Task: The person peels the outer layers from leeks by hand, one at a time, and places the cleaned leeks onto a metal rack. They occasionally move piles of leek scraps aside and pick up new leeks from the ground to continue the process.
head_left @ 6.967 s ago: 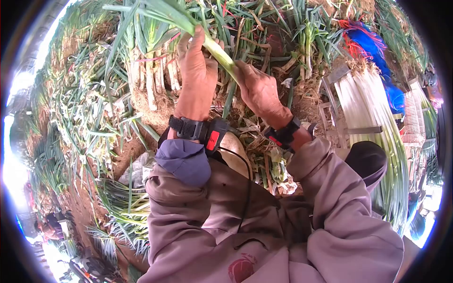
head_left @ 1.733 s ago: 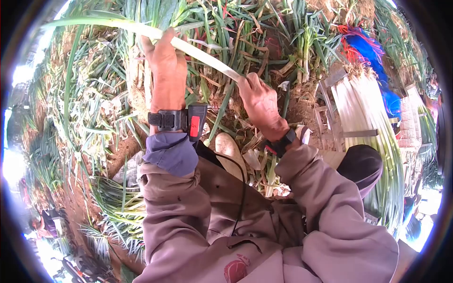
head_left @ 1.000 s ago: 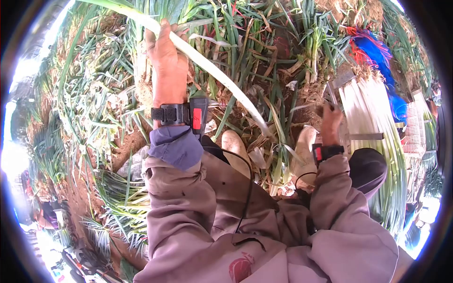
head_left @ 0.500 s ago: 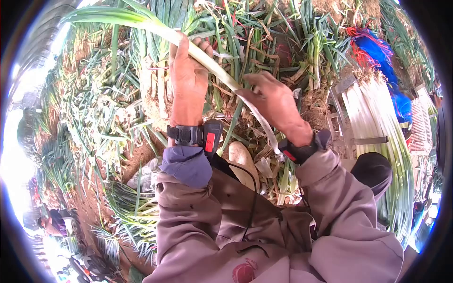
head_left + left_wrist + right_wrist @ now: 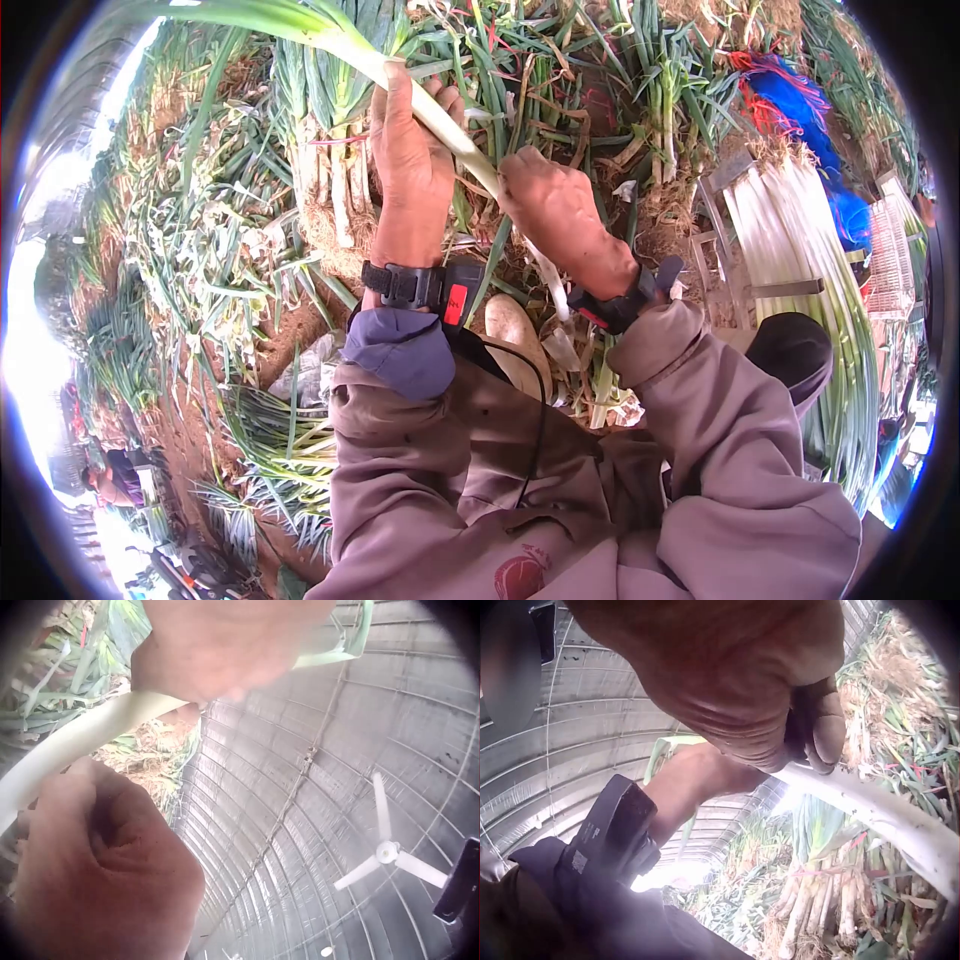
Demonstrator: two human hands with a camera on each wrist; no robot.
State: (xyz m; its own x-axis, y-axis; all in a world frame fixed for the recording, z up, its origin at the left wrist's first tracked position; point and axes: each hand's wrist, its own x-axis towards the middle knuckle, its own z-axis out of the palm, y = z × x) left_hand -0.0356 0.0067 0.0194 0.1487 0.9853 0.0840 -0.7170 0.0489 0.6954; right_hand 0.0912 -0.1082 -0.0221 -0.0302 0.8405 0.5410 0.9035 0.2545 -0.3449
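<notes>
A long green onion (image 5: 455,140) slants across the head view, green leaves at the upper left and white stalk toward the lower right. My left hand (image 5: 412,165) holds it near where green turns white, thumb along the top. Lower on the white stalk, my right hand (image 5: 560,215) pinches with curled fingers. Below that hand dangles a thin white length (image 5: 548,280). The right wrist view shows the pale stalk (image 5: 892,814) running out from under the fingertips. Both hands also show close up in the left wrist view, with the stalk (image 5: 67,746) between them.
Tied onion bunches (image 5: 335,170) stand ahead, roots down. At the right, clean white-stalked onions (image 5: 780,230) lie in a metal frame (image 5: 710,250), near blue netting (image 5: 795,115). Loose leaves (image 5: 200,200) litter the left ground. A shoe (image 5: 515,335) shows below the hands.
My right hand let go of the stalk, swung right toward the frame, then came back and took hold of the stalk again. My left hand kept its hold and shifted right.
</notes>
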